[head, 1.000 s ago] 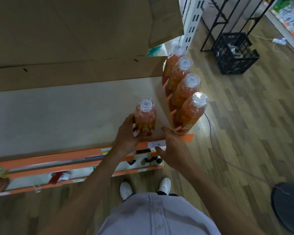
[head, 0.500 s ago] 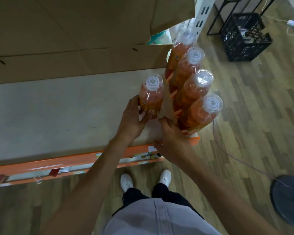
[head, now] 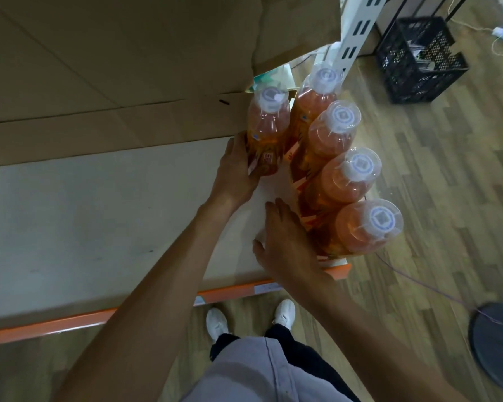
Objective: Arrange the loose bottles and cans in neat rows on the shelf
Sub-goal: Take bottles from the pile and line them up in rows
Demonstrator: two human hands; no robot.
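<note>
A row of several orange drink bottles (head: pixel 343 175) with clear caps stands along the right end of the pale shelf (head: pixel 99 216). A single orange bottle (head: pixel 266 132) stands upright just left of the row's far end, close to the cardboard at the back. My left hand (head: pixel 235 172) grips this bottle low on its left side, thumb across its base. My right hand (head: pixel 285 245) lies with fingers straight on the shelf, its fingers beside the base of the row's nearest bottles, holding nothing.
Flattened cardboard (head: pixel 114 68) covers the shelf's back and overhangs it. The shelf's orange front rail (head: pixel 70 323) runs below. A white slotted upright (head: pixel 357 33) stands at the right end. A black crate (head: pixel 418 59) and a dark round base (head: pixel 497 343) sit on the wooden floor.
My left hand has slid the single bottle from the shelf's front edge toward the back, next to the row's far end. My right hand followed inward along the row.
</note>
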